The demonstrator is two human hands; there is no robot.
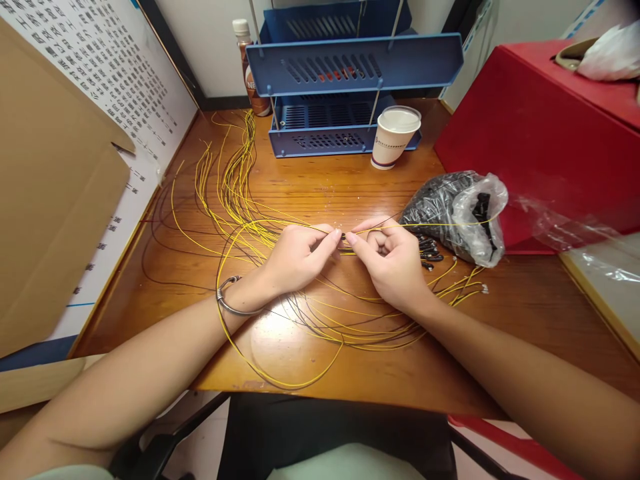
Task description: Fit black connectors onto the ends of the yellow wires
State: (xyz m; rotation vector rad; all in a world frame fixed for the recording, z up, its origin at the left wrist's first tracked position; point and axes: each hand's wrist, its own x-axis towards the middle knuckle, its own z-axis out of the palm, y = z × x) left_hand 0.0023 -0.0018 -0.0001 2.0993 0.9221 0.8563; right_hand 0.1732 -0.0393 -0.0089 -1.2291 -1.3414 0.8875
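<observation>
My left hand (295,257) and my right hand (393,257) meet fingertip to fingertip over the middle of the wooden desk (310,183). Both are closed in a pinch on a thin yellow wire (440,225) and a small dark part at the spot where the fingers meet. A metal bangle (227,297) circles my left wrist. Many yellow and black wires (235,180) fan out over the desk to the left and loop under my wrists. A clear plastic bag of small black parts (453,213) lies just right of my right hand.
A blue stacked letter tray (350,67) stands at the back, with a brown bottle (247,63) on its left and a lidded paper cup (393,137) in front. A red box (550,140) fills the right side. Cardboard (50,213) leans at the left.
</observation>
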